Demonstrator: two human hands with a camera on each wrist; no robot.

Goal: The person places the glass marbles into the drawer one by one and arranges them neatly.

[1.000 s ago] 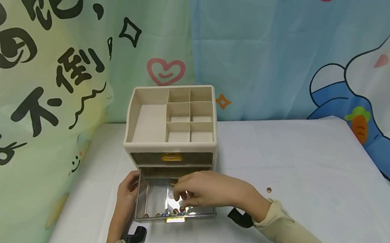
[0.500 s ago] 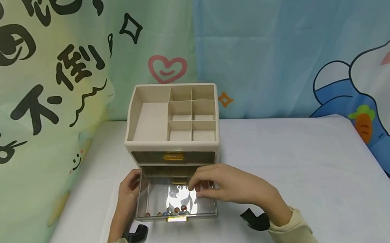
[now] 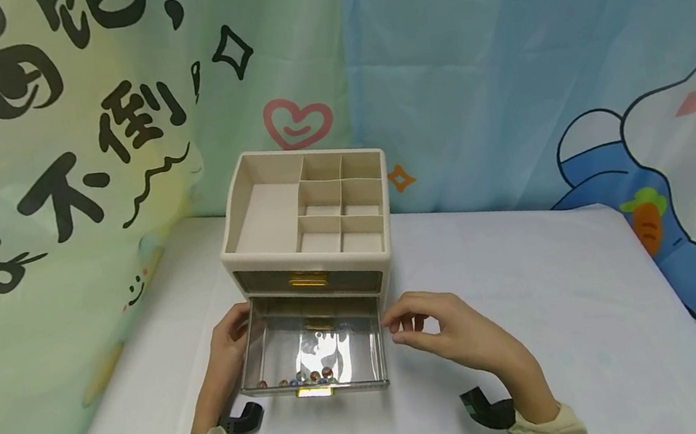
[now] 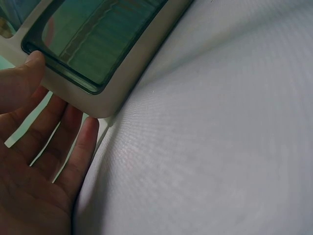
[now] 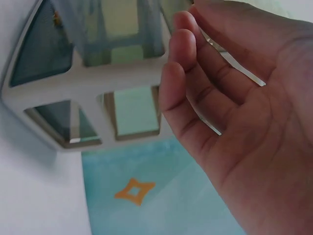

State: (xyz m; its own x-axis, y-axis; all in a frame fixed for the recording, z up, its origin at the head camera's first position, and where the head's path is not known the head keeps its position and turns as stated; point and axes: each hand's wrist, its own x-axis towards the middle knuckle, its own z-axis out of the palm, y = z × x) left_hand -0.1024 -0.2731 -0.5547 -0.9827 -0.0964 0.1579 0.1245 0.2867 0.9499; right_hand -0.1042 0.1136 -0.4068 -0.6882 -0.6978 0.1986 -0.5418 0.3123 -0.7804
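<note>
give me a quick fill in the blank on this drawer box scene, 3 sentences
1. The small beads lie along the ____ edge of the pulled-out clear drawer.
2. The ____ hand rests against the side of the organizer.
3. The right hand hovers beside the drawer and holds ____.

Missing words: front; left; nothing

Beige organizer (image 3: 304, 212) on the white counter (image 3: 530, 296), lower clear drawer (image 3: 312, 346) pulled out, small beads (image 3: 303, 379) lined along its front wall. Left hand (image 3: 228, 346) pressed to the drawer's left side; right hand (image 3: 449, 332) just beside its right edge, fingers loosely curled, holding nothing.
</note>
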